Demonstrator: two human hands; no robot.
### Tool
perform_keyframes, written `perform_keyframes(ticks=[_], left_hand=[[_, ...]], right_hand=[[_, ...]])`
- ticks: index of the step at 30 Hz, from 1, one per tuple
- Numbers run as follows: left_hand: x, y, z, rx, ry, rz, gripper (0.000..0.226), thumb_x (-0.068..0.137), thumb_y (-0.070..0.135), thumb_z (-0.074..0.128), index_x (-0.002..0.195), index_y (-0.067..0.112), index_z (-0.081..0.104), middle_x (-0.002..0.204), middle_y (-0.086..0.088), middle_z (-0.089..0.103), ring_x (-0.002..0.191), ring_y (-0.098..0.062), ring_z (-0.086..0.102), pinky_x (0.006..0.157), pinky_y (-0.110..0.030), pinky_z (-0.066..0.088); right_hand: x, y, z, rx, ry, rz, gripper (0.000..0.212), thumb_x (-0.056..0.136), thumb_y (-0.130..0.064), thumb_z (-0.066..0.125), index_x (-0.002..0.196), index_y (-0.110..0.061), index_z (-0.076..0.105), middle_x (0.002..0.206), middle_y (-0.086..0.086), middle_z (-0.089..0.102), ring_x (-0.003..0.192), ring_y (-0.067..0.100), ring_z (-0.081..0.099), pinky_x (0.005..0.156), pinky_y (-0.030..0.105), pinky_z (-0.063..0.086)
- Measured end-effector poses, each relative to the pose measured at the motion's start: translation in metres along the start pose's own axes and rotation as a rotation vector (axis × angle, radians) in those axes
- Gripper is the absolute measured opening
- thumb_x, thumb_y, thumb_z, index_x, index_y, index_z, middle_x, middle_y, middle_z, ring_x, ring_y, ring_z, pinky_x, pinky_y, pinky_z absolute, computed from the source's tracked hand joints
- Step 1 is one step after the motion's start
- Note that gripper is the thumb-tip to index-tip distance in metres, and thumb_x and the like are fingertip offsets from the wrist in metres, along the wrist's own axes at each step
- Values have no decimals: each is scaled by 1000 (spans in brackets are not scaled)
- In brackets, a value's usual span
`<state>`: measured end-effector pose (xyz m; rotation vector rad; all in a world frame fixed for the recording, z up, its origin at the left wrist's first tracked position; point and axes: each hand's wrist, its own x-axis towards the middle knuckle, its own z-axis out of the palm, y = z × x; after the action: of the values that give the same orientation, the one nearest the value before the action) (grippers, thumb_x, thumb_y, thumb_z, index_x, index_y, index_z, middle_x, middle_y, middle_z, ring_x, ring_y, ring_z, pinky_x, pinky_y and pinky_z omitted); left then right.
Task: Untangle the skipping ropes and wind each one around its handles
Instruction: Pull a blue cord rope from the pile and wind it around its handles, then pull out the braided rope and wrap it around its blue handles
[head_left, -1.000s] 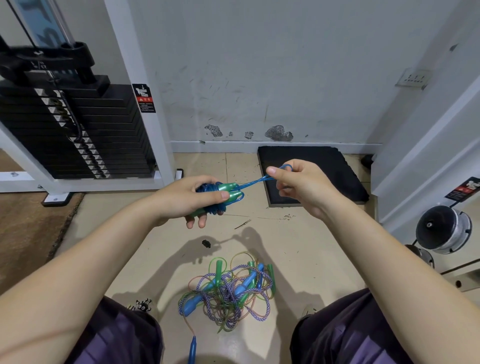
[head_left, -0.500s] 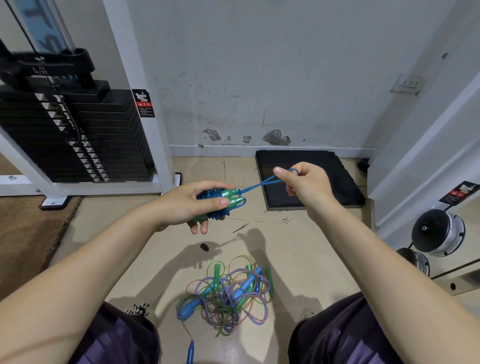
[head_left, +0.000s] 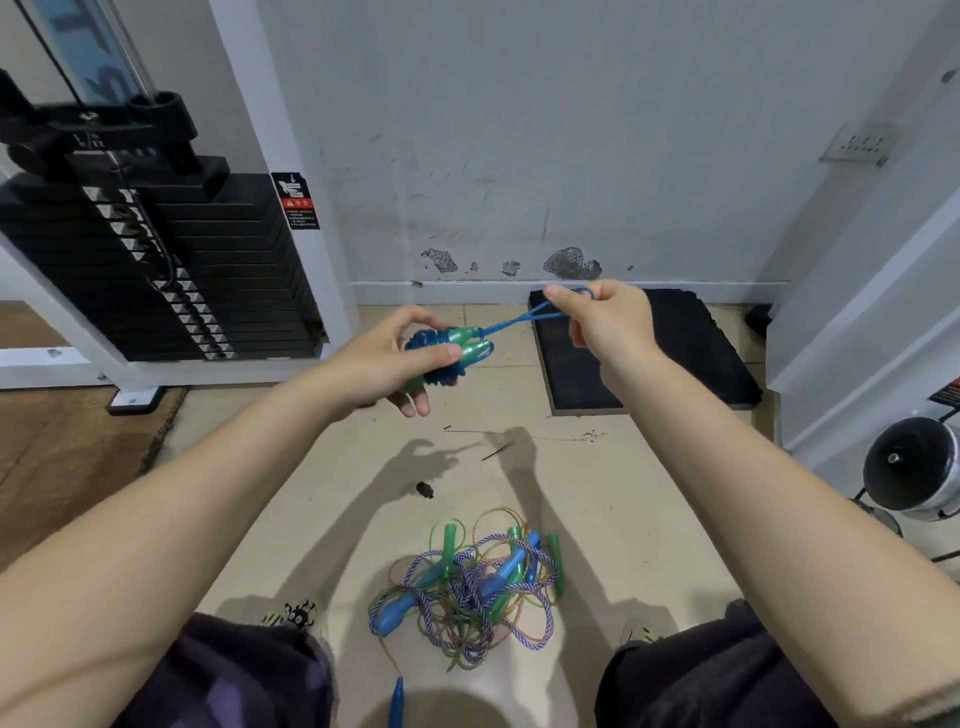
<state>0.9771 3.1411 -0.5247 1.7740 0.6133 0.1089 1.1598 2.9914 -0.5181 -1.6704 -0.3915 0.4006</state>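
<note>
My left hand (head_left: 384, 358) grips a pair of green handles (head_left: 467, 345) with blue rope wound round them. A short loop of that blue rope (head_left: 519, 319) runs taut up and right to my right hand (head_left: 602, 319), which pinches its end between thumb and fingers. On the floor between my knees lies a tangled pile of skipping ropes (head_left: 467, 587): blue-and-white braided rope, clear green and orange cords, with green and blue handles mixed in. One blue handle (head_left: 397, 699) lies apart at the bottom edge.
A black weight stack (head_left: 156, 270) in a white frame stands at the left. A black foam mat (head_left: 649, 348) lies against the wall behind my right hand. A dumbbell end (head_left: 911, 467) sits at the right. A small black piece (head_left: 425, 489) lies on the tiled floor.
My right hand has drawn the blue rope loop a little further up and right, away from the handles. The left hand keeps the same grip on the bundle.
</note>
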Motion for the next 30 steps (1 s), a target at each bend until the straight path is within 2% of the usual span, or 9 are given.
perform_keyframes(ticks=[2, 6, 10, 15, 19, 22, 26, 28, 30], left_hand=[[26, -8, 0, -22, 79, -21, 38, 89, 29, 71, 116, 13, 49, 91, -13, 73, 55, -27, 64, 51, -31, 53], [81, -75, 25, -75, 165, -106, 34, 83, 23, 78, 107, 8, 59, 93, -13, 72, 55, -22, 64, 49, -29, 53], [119, -190, 70, -119, 183, -295, 32, 79, 28, 81, 107, 18, 69, 96, -8, 74, 68, -22, 68, 60, -38, 59], [146, -291, 109, -58, 202, -405, 22, 81, 29, 79, 99, 26, 68, 96, -1, 70, 80, -16, 67, 56, -29, 56], [171, -335, 108, 16, 262, -433, 33, 78, 33, 81, 104, 23, 65, 101, 0, 68, 88, -20, 67, 68, -36, 59], [190, -355, 104, 40, 289, -410, 31, 78, 37, 79, 103, 30, 63, 104, 3, 69, 89, -22, 67, 81, -41, 58], [196, -370, 103, 113, 223, -409, 53, 84, 37, 75, 131, 23, 55, 113, 9, 58, 103, -23, 63, 92, -40, 53], [189, -371, 102, 197, 206, -393, 61, 84, 35, 75, 137, 16, 51, 118, 7, 56, 105, -18, 58, 89, -31, 46], [174, -363, 102, 290, 256, -370, 58, 82, 32, 76, 132, 13, 54, 116, 4, 55, 103, -16, 55, 83, -29, 42]], right_hand=[[20, 19, 7, -19, 35, 16, 46, 81, -24, 79, 62, -18, 38, 56, 5, 40, 47, 15, 33, 43, 20, 30], [53, 109, 19, -37, 106, 147, 42, 77, -28, 82, 66, -17, 43, 62, 6, 42, 57, 18, 36, 55, 29, 33], [65, 222, 23, 1, 112, 412, 44, 78, -19, 81, 65, -19, 39, 58, 1, 39, 45, 17, 29, 48, 26, 29], [73, 326, 28, -80, 7, 587, 33, 80, -24, 80, 65, -15, 52, 46, 0, 45, 39, 15, 36, 39, 20, 30], [80, 363, 38, -11, -99, 669, 20, 87, -21, 73, 73, -11, 62, 49, 2, 58, 40, 12, 51, 44, 20, 42], [88, 381, 49, 32, -136, 681, 14, 89, -21, 71, 86, -9, 68, 67, 6, 71, 53, 17, 63, 55, 23, 51], [84, 387, 54, 71, -198, 677, 20, 91, -18, 68, 108, -8, 66, 93, 10, 75, 65, 20, 69, 60, 25, 53], [77, 386, 49, -7, -231, 663, 17, 91, -16, 68, 106, -11, 66, 88, 8, 74, 63, 16, 68, 60, 23, 54], [66, 383, 42, -95, -245, 635, 8, 90, -12, 69, 98, -11, 66, 81, 8, 71, 59, 11, 64, 60, 21, 52]])
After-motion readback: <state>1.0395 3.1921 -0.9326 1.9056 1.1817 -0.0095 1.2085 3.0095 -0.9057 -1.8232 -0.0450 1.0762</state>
